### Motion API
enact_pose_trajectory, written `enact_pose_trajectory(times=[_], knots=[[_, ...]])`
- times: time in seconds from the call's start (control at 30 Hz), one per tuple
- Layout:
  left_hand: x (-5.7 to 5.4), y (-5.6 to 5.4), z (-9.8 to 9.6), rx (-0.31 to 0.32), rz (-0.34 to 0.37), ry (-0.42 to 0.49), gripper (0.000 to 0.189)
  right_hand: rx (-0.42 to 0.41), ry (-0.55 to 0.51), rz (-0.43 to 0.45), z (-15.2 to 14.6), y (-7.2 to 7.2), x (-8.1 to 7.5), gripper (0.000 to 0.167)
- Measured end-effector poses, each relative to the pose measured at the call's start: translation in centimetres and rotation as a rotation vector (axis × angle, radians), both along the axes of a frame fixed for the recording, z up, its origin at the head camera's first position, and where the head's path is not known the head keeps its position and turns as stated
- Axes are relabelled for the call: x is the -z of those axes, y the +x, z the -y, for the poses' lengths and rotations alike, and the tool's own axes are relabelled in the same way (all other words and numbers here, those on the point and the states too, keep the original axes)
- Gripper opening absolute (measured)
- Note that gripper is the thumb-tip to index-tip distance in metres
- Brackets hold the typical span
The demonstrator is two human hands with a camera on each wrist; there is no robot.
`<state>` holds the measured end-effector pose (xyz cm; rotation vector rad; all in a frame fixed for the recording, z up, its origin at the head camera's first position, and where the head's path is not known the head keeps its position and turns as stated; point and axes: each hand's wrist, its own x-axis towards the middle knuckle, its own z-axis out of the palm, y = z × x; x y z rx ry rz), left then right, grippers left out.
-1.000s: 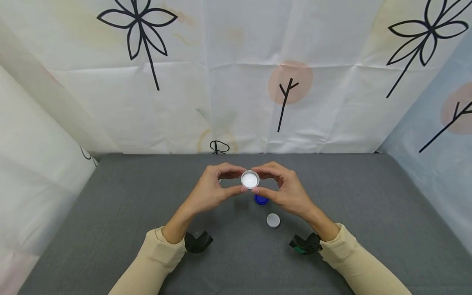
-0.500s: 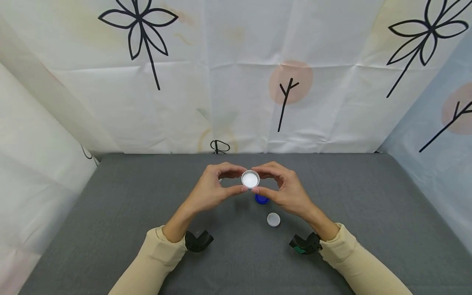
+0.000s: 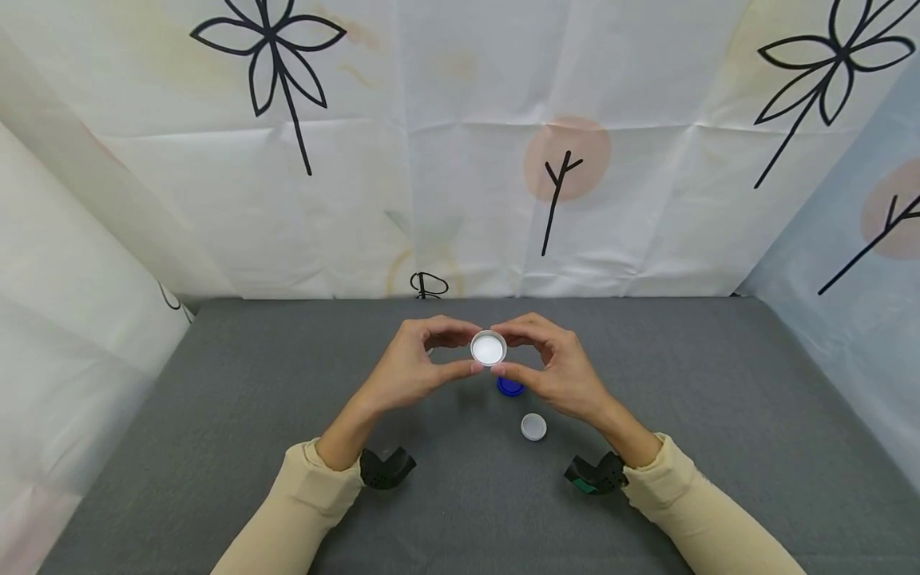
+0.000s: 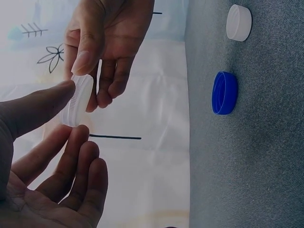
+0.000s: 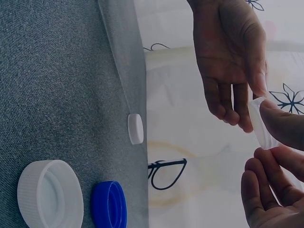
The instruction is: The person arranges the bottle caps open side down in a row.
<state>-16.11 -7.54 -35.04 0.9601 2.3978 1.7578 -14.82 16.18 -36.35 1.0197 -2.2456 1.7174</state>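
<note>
A white ridged bottle cap [image 3: 488,349] is held up over the table between both hands, its hollow side toward the head camera. My left hand [image 3: 410,363] pinches its left edge between thumb and fingertips. On the opposite edge my right hand [image 3: 561,363] pinches it the same way. From the left wrist view the cap [image 4: 77,100] looks translucent, with fine ribs round its side. Below the hands lies a blue cap [image 3: 510,386], partly covered by the right thumb in the head view. Nearer the person is another white cap [image 3: 533,427].
One more white cap [image 5: 136,128] lies on the grey cloth-covered table [image 3: 273,383], mostly hidden behind the left hand in the head view. White printed curtains [image 3: 460,200] stand along the table's back and sides. Black wrist mounts [image 3: 386,468] jut inward from the sleeves.
</note>
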Motion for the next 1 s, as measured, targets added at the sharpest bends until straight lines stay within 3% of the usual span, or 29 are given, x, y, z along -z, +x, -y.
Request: enact_pose_trajectory(times=[0.47,0.7,1.0], knots=[[0.08,-0.29,0.28,0.051,0.222,0.028,0.025,-0.001,-0.025,-0.019,-0.08,-0.11,0.03,0.045],[-0.01,-0.30,0.38,0.057,0.354,0.093,0.024,-0.003,-0.024,-0.018,0.01,0.04,0.00,0.046],[-0.06,-0.24,0.24,0.029,0.400,0.125,0.023,0.010,-0.009,-0.013,0.13,0.16,-0.05,0.046]])
